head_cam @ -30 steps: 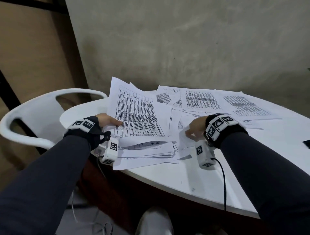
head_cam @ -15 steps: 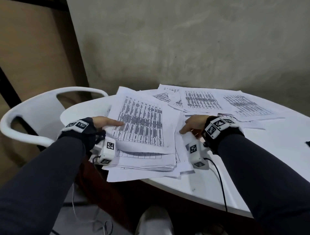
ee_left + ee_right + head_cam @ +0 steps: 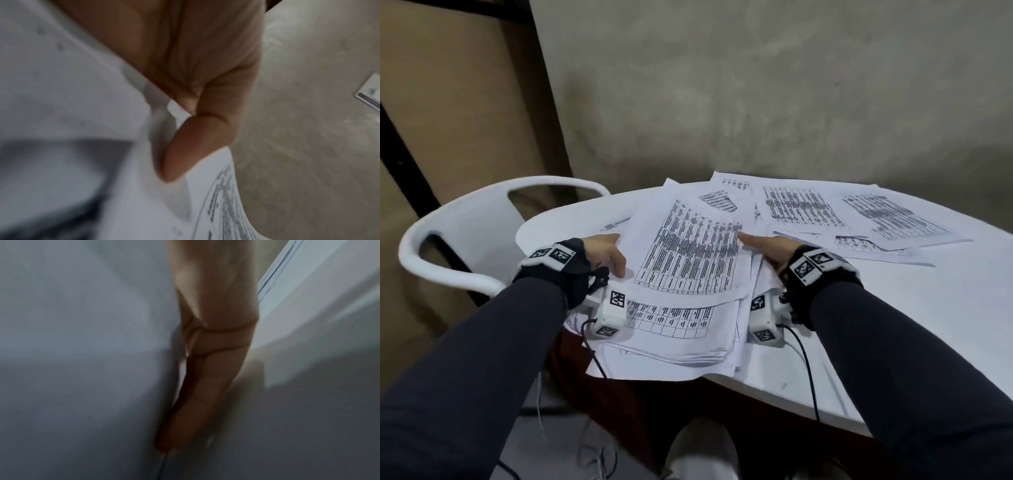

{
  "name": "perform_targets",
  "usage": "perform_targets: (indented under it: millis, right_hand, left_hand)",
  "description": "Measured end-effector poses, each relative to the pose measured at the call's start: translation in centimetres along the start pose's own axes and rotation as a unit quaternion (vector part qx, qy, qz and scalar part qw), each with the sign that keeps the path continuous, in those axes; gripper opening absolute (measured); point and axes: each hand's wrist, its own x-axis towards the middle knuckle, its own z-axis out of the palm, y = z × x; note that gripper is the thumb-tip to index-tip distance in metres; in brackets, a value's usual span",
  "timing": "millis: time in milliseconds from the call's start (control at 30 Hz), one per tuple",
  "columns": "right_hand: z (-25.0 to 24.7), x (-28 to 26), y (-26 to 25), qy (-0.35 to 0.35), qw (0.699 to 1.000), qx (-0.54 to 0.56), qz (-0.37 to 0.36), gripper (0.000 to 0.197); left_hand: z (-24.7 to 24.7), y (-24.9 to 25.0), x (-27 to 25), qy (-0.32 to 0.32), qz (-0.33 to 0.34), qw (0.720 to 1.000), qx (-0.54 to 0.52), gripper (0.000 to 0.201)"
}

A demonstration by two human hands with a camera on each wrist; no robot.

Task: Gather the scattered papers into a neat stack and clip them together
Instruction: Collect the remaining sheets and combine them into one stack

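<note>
A pile of printed papers (image 3: 688, 260) lies at the near left edge of the white round table (image 3: 928, 308), its sheets unevenly aligned and overhanging the rim. My left hand (image 3: 606, 255) holds the pile's left side, thumb (image 3: 185, 151) on the top sheet (image 3: 82, 97) and fingers hidden beneath it. My right hand (image 3: 763, 246) presses against the pile's right side with straight fingers (image 3: 205, 386). Several more printed sheets (image 3: 801, 209) lie spread over the table's far side. I see no clip.
A white plastic chair (image 3: 465, 233) stands to the left of the table. A grey wall rises right behind the table. Cables hang from both wrist cameras over the table's near edge. Bare tabletop lies to the right of my right arm.
My right hand has slid left, pushing loose sheets into the pile. The top sheet has settled flatter over the pile, and both hands have closed in on its sides.
</note>
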Motion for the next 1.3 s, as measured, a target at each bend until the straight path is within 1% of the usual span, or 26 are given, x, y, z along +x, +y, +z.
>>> perform_targets:
  millis: [67, 100, 167, 200, 233, 267, 333, 433, 500, 533, 600, 667, 733, 833, 867, 900, 967, 1000, 1033, 1067, 1100, 1133, 1167, 1200, 1267, 1300]
  right_hand:
    - [0.4, -0.2, -0.3, 0.041, 0.998, -0.032, -0.019, 0.027]
    - [0.5, 0.1, -0.2, 0.029, 0.998, -0.041, -0.033, 0.028]
    - [0.7, 0.1, -0.1, -0.035, 0.998, -0.026, -0.048, 0.051]
    - [0.9, -0.1, -0.3, -0.049, 0.998, 0.006, -0.046, 0.05]
    - [1.2, -0.2, -0.4, -0.054, 0.997, 0.018, -0.053, 0.039]
    - [1.3, -0.3, -0.5, -0.047, 0.997, 0.019, -0.056, 0.036]
    - [1.3, -0.3, -0.7, -0.041, 0.997, -0.018, -0.058, 0.053]
    - [0.8, 0.0, -0.7, -0.005, 0.992, -0.119, -0.04, 0.045]
    - [0.0, 0.3, -0.9, 0.016, 0.987, -0.151, -0.046, 0.04]
    - [-0.5, 0.3, -1.1, 0.021, 0.986, -0.153, -0.062, 0.036]
    - [-1.8, 0.2, -1.8, 0.03, 0.985, -0.156, -0.07, 0.024]
    - [-3.3, -0.6, -2.3, 0.044, 0.987, -0.141, -0.069, 0.011]
    - [-5.2, -0.7, -2.2, 0.063, 0.985, -0.149, -0.054, 0.014]
    - [-6.8, -0.7, -1.3, 0.088, 0.975, -0.201, -0.017, 0.016]
    - [-7.0, -0.9, -0.9, 0.085, 0.975, -0.205, -0.002, 0.019]
    - [-7.1, -0.9, -0.4, 0.081, 0.972, -0.219, 0.007, 0.019]
    - [-7.4, -1.1, 0.9, 0.082, 0.969, -0.232, 0.013, 0.015]
    - [-7.5, -1.1, 1.6, 0.083, 0.973, -0.215, 0.019, 0.022]
    - [-7.7, -1.1, 2.0, 0.08, 0.979, -0.186, 0.027, 0.025]
    - [-7.8, -1.2, 2.4, 0.077, 0.983, -0.162, 0.029, 0.02]
    - [-7.9, -1.2, 2.8, 0.078, 0.987, -0.14, 0.033, 0.014]
    - [-8.1, -1.0, 3.0, 0.084, 0.99, -0.108, 0.036, 0.012]
    - [-8.2, -1.1, 3.0, 0.088, 0.992, -0.078, 0.045, 0.013]
    - [-8.1, -1.1, 3.1, 0.085, 0.994, -0.058, 0.048, 0.017]
    - [-7.9, -1.0, 2.9, 0.073, 0.995, -0.05, 0.048, 0.027]
    - [-7.8, -1.0, 2.8, 0.067, 0.995, -0.052, 0.05, 0.032]
  left_hand:
    - [0.4, 0.2, -0.1, -0.018, 0.016, 1.0, -0.021, 0.032]
    - [0.4, 0.1, 0.2, -0.026, 0.018, 0.999, -0.042, 0.029]
    - [0.0, -0.4, 1.0, -0.024, 0.009, 0.998, -0.063, 0.037]
    - [0.0, -0.5, 1.0, -0.018, 0.004, 0.998, -0.066, 0.035]
    - [0.1, -0.4, 0.9, -0.019, 0.013, 0.998, -0.064, 0.028]
    - [0.3, -0.2, 0.5, -0.027, 0.016, 0.997, -0.067, 0.025]
    - [0.8, 0.0, 0.3, -0.044, 0.032, 0.996, -0.077, 0.032]
    - [0.9, -0.2, 0.2, -0.03, 0.053, 0.995, -0.074, 0.029]
    - [0.9, 0.2, 0.3, 0.002, 0.053, 0.996, -0.072, 0.018]
    - [0.9, 0.6, 0.4, 0.023, 0.058, 0.997, -0.051, 0.012]
    - [1.1, 1.8, 0.8, 0.057, 0.064, 0.996, 0.015, 0.028]
    - [1.7, 3.1, 0.8, 0.042, 0.061, 0.992, 0.099, 0.041]
    - [2.4, 3.5, 1.5, 0.006, 0.045, 0.985, 0.165, 0.051]
    - [3.7, 3.2, 2.5, -0.054, -0.057, 0.996, 0.036, 0.084]
    - [4.2, 3.5, 2.4, -0.056, -0.077, 0.995, 0.038, 0.088]
    - [4.4, 4.0, 1.8, -0.059, -0.087, 0.992, 0.072, 0.081]
    - [4.4, 5.3, 0.6, -0.049, -0.078, 0.969, 0.23, 0.065]
    - [4.4, 6.2, 0.0, -0.061, -0.07, 0.956, 0.279, 0.059]
    - [4.2, 6.7, -0.2, -0.088, -0.069, 0.949, 0.295, 0.049]
    - [3.8, 7.0, -0.3, -0.108, -0.059, 0.947, 0.297, 0.037]
    - [3.6, 7.0, 0.0, -0.114, -0.055, 0.951, 0.283, 0.027]
    - [3.4, 7.0, 0.0, -0.106, -0.047, 0.958, 0.262, 0.024]
    - [3.2, 7.0, 0.4, -0.085, -0.032, 0.964, 0.25, 0.028]
    - [3.4, 7.1, 0.6, -0.056, -0.007, 0.963, 0.264, 0.039]
    - [4.0, 7.2, 1.4, -0.014, 0.015, 0.94, 0.34, 0.057]
    - [4.6, 7.0, 2.0, -0.007, 0.019, 0.927, 0.374, 0.06]
